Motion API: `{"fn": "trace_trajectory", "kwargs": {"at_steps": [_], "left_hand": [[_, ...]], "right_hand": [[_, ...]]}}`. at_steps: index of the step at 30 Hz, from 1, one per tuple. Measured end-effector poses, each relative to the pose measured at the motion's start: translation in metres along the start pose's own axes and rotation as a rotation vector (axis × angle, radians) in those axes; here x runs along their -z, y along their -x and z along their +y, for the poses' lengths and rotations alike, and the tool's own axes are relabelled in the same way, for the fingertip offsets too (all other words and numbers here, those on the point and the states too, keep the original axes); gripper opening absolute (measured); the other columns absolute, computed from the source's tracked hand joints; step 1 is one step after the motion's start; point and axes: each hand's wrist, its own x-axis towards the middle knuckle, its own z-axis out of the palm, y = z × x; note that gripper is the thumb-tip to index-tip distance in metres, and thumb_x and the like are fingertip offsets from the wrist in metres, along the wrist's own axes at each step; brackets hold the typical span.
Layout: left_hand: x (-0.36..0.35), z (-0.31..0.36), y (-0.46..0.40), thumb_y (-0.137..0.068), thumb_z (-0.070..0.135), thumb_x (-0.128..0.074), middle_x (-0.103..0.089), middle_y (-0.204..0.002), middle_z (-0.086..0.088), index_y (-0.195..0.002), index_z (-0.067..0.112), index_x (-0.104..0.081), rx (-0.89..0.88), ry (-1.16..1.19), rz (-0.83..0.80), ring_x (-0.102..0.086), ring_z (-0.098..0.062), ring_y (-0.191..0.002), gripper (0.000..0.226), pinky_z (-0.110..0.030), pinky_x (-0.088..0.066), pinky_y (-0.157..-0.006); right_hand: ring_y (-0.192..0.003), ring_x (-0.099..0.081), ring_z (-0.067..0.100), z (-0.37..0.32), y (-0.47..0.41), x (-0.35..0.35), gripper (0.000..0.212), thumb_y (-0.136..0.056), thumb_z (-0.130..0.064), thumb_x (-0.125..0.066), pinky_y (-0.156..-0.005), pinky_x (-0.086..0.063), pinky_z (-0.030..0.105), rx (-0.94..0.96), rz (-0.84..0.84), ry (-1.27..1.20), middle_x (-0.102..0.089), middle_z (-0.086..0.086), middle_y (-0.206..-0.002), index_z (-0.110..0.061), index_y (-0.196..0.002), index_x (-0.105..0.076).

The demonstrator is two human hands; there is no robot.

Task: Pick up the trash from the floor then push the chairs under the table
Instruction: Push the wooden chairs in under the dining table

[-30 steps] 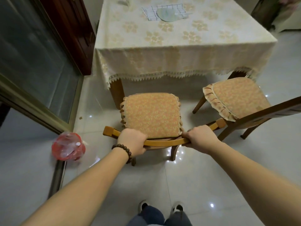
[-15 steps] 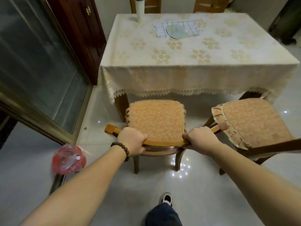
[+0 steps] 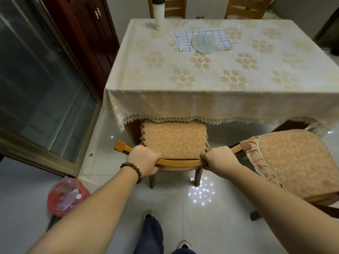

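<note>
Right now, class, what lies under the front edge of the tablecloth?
Under the tablecloth fringe, the front of the chair cushion is slipping beneath; a dark table leg shows beside it. The chair's front legs and the space deeper underneath are covered.

A checked cloth point(image 3: 185, 41) is lying near the top centre of the frame, with a pale round fan point(image 3: 204, 44) resting on it. A white cylinder point(image 3: 158, 14) is standing upright at upper left of these. A dark wooden cabinet point(image 3: 91, 35) is filling the upper left, beside a sliding glass door point(image 3: 36, 85) running down the left edge.
</note>
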Motion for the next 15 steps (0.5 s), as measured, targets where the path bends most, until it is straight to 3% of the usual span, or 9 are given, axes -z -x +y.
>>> {"fn": "trace_trajectory", "kwargs": {"at_steps": [15], "left_hand": [[0.001, -0.157, -0.145, -0.087, 0.050, -0.048, -0.065, -0.090, 0.002, -0.096, 0.024, -0.055, -0.091, -0.001, -0.021, -0.062, -0.021, -0.084, 0.029, -0.033, -0.046, -0.069]], "right_hand": [[-0.072, -0.059, 0.021, 0.051, -0.173, 0.061, 0.015, -0.093, -0.035, -0.049, -0.060, -0.044, 0.032, -0.083, -0.011, -0.012, -0.058, -0.002, -0.078, -0.023, -0.098, -0.057]]}}
